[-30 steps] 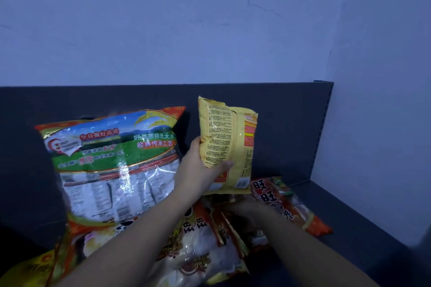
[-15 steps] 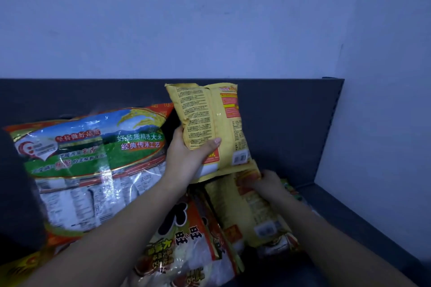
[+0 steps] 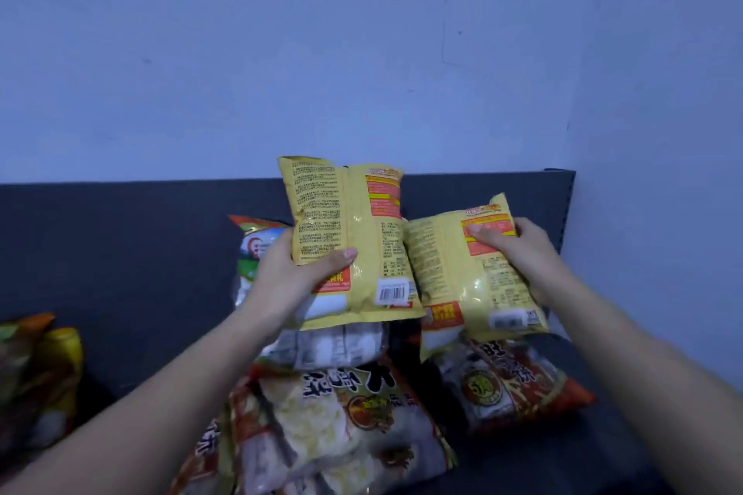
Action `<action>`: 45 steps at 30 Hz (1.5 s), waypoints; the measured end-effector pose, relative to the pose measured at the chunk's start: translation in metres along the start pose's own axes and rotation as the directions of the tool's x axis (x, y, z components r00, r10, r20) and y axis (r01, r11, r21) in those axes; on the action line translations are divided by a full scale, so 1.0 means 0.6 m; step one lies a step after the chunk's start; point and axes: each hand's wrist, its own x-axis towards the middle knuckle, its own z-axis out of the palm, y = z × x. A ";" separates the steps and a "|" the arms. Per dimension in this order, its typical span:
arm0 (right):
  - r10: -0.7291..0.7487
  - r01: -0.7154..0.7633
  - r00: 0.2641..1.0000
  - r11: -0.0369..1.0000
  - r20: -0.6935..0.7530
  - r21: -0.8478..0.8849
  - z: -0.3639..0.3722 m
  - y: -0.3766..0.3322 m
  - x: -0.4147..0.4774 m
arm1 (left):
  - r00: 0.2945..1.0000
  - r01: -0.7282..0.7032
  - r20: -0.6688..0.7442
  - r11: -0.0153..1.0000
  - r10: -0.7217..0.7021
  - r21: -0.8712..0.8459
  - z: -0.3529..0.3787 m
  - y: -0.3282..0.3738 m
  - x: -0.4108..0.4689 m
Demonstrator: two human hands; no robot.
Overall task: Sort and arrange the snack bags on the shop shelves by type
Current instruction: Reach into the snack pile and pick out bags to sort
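Two matching yellow snack bags are held up side by side above the shelf, printed backs toward me. My left hand (image 3: 295,273) grips the taller yellow bag (image 3: 362,229) by its lower left edge, thumb across the print. My right hand (image 3: 516,249) grips the second yellow bag (image 3: 462,273) at its upper right corner; this bag tilts right. Below them lie a large white and orange rice cracker bag (image 3: 341,426) and a smaller orange bag (image 3: 510,386). A big green and white bag (image 3: 257,253) stands behind my left hand, mostly hidden.
The dark grey shelf (image 3: 563,466) has a dark back panel (image 3: 120,245) and ends at a pale wall (image 3: 651,213) on the right. More bags (image 3: 36,374) lie blurred at the far left edge. Bare shelf shows between them and the middle pile.
My right hand has lifted the second yellow bag from the pile up beside the first. My left hand moved its bag rightward, and the view shifted left, so the green bag is now mostly covered.
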 end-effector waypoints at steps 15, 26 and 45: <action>0.089 -0.186 0.939 0.944 0.333 0.272 0.232 -0.009 -0.126 | 0.945 0.154 -0.302 0.986 -0.129 0.060 -0.302 -0.035 -0.177; 0.132 -0.313 0.866 0.895 0.482 0.317 0.462 -0.011 -0.219 | 0.841 0.199 -0.525 0.977 -0.131 0.075 -0.493 -0.029 -0.330; -0.031 -0.369 0.571 0.883 0.821 0.290 0.843 -0.154 -0.273 | 0.585 0.269 -0.807 0.958 -0.078 0.103 -0.746 0.017 -0.400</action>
